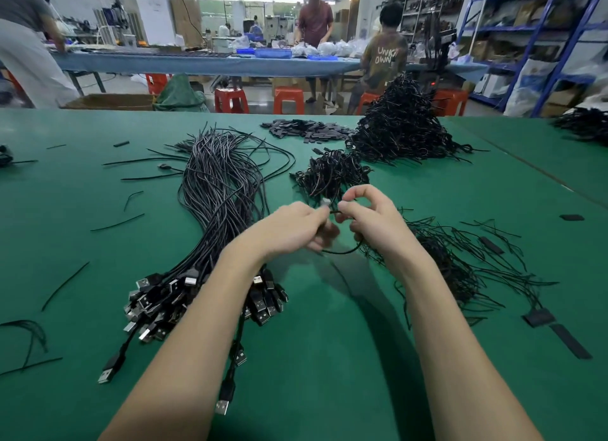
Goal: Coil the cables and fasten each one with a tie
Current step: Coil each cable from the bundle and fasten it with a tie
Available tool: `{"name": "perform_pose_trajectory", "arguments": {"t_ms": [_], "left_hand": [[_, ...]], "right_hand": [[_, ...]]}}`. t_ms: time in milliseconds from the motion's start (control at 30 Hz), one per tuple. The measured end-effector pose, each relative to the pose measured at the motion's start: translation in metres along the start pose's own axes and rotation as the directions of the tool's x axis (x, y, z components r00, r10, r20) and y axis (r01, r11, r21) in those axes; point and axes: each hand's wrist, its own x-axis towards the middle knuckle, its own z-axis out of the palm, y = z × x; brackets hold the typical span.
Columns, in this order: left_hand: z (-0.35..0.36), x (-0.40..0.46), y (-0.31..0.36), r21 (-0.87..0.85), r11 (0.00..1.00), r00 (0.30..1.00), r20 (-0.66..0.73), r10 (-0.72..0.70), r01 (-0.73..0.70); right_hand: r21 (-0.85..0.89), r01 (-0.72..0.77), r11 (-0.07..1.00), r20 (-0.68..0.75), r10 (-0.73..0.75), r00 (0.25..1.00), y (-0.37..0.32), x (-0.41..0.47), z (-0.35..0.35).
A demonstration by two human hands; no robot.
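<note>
At frame centre above the green desk (329, 358), our left hand (292, 226) and right hand (368, 216) both pinch one black cable (342, 251), apparently mid-coil; next we need a tie (467, 243) from the right.

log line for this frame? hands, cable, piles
left hand: grip on cable | right hand: grip on same cable | uncoiled bundle left | small coiled pile ahead | ties right

A long blue-topped table (210, 63) runs across the workshop, with red plastic stools (289, 100) on the floor in front of it. Right of the table stand blue metal shelves (533, 29) stacked with boxes; behind it rises a white pillar (153, 9) under bright ceiling lights.
</note>
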Motion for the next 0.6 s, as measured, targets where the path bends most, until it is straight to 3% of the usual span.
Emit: {"name": "perform_pose_trajectory", "arguments": {"t_ms": [67, 100, 133, 167, 200, 267, 300, 367, 500, 600], "left_hand": [[0.004, 0.004, -0.004, 0.139, 0.990, 0.953, -0.293, 0.076, -0.036], [0.006, 0.004, -0.005, 0.113, 0.992, 0.930, -0.355, 0.093, -0.056], [0.008, 0.005, -0.005, -0.004, 0.996, 0.921, -0.382, 0.076, -0.084], [0.010, 0.005, -0.004, -0.224, 0.967, 0.922, -0.385, 0.031, -0.126], [0.011, 0.006, -0.002, -0.471, 0.866, 0.931, -0.365, -0.021, -0.166], [0.005, 0.006, -0.003, -0.800, 0.555, 0.952, -0.302, -0.046, -0.227], [0.001, 0.006, -0.003, -0.876, 0.425, 0.964, -0.264, -0.023, -0.229], [-0.003, 0.002, -0.002, -0.935, 0.295, 0.981, -0.182, 0.072, -0.195], [-0.013, -0.009, -0.003, -0.930, 0.344, 0.977, -0.064, 0.202, -0.132], [-0.021, -0.016, -0.004, -0.783, 0.616, 0.964, 0.089, 0.252, -0.090]], "right_hand": [[0.085, -0.002, 0.996, 0.047, -0.002, 0.999, -0.007, -0.003, 0.009], [0.154, -0.020, 0.988, 0.132, 0.000, 0.991, -0.010, -0.005, 0.011], [0.214, -0.055, 0.975, 0.256, -0.001, 0.967, -0.011, -0.007, 0.011], [0.260, -0.108, 0.960, 0.401, -0.005, 0.916, -0.010, -0.010, 0.010], [0.292, -0.171, 0.941, 0.542, -0.015, 0.840, -0.009, -0.013, 0.008], [0.304, -0.286, 0.909, 0.720, -0.023, 0.693, -0.004, -0.019, 0.006], [0.283, -0.325, 0.902, 0.751, 0.002, 0.660, 0.000, -0.020, 0.005], [0.211, -0.359, 0.909, 0.751, 0.084, 0.655, 0.006, -0.021, 0.002], [0.004, -0.282, 0.959, 0.660, 0.210, 0.722, 0.013, -0.016, -0.008], [-0.235, -0.225, 0.946, 0.479, 0.314, 0.820, 0.021, -0.010, -0.016]]}}
